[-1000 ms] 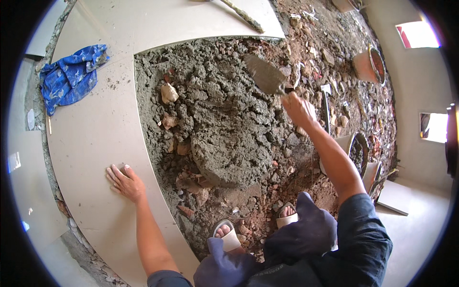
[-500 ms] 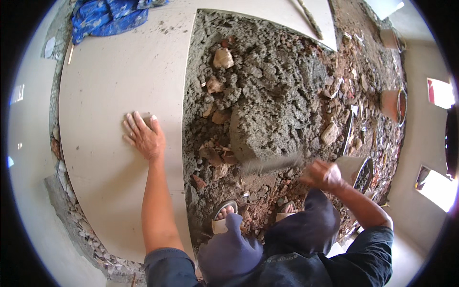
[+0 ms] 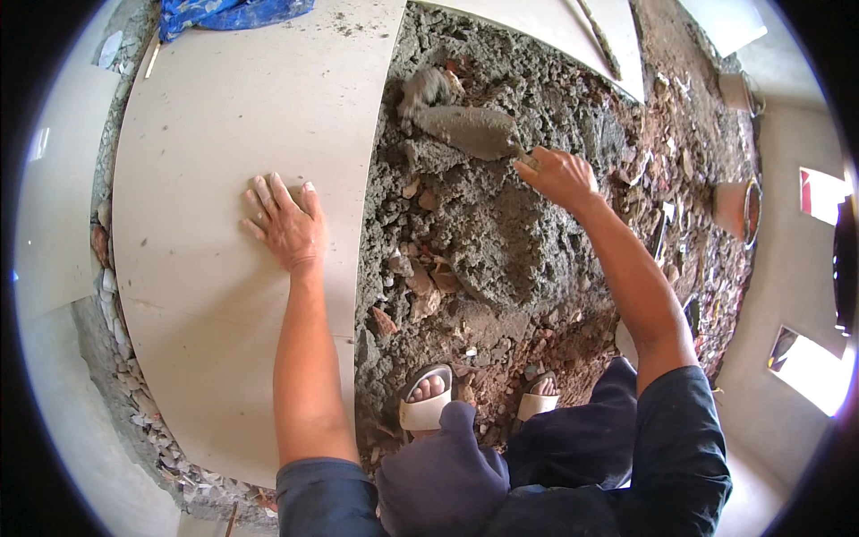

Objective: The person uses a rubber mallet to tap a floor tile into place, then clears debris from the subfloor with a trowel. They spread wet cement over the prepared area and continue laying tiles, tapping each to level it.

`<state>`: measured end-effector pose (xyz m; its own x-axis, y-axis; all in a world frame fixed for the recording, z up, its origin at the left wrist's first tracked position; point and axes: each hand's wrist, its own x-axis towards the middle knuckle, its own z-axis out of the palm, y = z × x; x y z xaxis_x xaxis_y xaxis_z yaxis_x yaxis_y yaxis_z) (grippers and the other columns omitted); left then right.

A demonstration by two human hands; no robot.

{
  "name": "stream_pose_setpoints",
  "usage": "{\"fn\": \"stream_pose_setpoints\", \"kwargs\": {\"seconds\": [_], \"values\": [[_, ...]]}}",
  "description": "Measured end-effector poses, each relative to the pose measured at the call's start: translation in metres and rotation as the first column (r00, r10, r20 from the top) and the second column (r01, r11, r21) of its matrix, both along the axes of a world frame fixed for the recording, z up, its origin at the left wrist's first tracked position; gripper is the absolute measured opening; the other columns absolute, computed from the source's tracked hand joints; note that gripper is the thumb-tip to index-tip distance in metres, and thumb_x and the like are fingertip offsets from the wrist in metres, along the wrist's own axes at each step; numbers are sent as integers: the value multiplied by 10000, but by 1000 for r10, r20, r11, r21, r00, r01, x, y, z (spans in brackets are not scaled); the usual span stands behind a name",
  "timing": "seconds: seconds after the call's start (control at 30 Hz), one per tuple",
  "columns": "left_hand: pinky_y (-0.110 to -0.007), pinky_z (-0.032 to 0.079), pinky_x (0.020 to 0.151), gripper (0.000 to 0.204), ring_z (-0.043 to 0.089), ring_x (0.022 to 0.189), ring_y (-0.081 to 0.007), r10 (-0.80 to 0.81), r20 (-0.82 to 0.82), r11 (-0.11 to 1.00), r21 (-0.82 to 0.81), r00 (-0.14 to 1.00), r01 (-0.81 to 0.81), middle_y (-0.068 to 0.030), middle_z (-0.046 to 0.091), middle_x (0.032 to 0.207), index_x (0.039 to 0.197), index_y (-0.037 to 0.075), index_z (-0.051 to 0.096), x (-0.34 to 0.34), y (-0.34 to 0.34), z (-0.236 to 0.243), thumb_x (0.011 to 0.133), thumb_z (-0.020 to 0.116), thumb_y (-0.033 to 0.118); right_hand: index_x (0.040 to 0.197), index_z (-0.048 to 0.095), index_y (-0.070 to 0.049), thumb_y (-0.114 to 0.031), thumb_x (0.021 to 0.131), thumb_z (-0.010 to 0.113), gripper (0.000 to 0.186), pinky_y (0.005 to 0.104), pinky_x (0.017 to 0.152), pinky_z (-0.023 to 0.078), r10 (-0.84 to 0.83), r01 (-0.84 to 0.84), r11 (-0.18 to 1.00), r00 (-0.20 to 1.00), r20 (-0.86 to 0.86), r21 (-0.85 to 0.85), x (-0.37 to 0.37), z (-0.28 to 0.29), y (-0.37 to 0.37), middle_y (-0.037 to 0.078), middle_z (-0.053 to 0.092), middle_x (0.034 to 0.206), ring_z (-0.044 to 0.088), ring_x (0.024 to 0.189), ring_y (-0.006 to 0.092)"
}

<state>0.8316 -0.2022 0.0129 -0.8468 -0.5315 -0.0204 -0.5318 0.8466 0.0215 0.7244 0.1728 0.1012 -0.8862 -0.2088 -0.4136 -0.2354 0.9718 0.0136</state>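
My left hand (image 3: 284,222) lies palm down, fingers spread, on a large pale tile (image 3: 188,304). My right hand (image 3: 559,177) grips the handle of a trowel (image 3: 467,131) in the upper middle. Its grey, mortar-smeared blade is over the bed of wet, lumpy mortar (image 3: 523,246) beside the tile's edge, with a blurred grey clump at the blade's far end. Broken stones and rubble (image 3: 425,291) show in the lower part of that bed, above my sandalled feet (image 3: 426,403).
A crumpled blue cloth (image 3: 228,12) lies on the tile at top left. A mortar-coated stick (image 3: 599,40) rests on another pale tile at the top. Two buckets (image 3: 732,210) stand along the right wall on rough rubble, and another container is partly hidden behind my right arm.
My right hand and trowel swept down toward my feet, then rose to the upper mortar. My left hand stays spread on the tile. The whole view has shifted.
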Motion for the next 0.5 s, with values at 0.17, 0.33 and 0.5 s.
{"fn": "stream_pose_setpoints", "kwargs": {"seconds": [0.17,0.33,0.5], "values": [[-568,93,1154,650,135,1455,-281,-8,-61,999,36,998,10,-88,220,1558,1469,115,300,0,0,0,958,373,509,804,554,-86,-496,938,517,433,330,398,469,82,-87,993,994,-71,-76,41,15,18,47,591,672,542,484,149],[-575,77,1154,654,128,1456,-286,-12,-9,1000,1,1000,12,-91,209,1562,1474,114,290,0,-1,-2,956,383,501,766,546,-83,-445,939,547,401,284,348,458,305,-263,945,923,-236,192,-22,1,42,62,608,690,542,453,118],[-577,60,1154,670,115,1458,-292,-14,-30,1000,26,999,15,-89,198,1565,1478,108,273,-1,-1,0,948,405,497,1015,594,-59,-391,972,443,367,411,660,560,-306,306,952,951,-47,10,-95,-15,-16,132,631,790,649,730,221]]}}
